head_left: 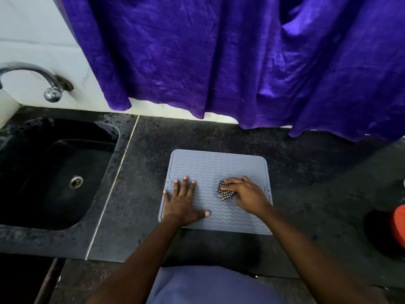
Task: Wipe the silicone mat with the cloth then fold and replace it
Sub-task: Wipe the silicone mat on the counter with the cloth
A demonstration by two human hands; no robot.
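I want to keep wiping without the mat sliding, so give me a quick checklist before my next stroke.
1. Mat lies flat on the counter: ok.
2. Left hand pressed flat on the mat, pinning it: ok.
3. Right hand has the cloth in its grip: ok.
4. Cloth touching the mat: ok.
5. Far half of the mat free of objects: ok.
6. Mat already clean or wet: cannot tell.

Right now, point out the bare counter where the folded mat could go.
Bare counter lies between the sink and the mat, and behind the mat below the purple curtain. The mat is taken by the left hand and the right hand with the cloth.
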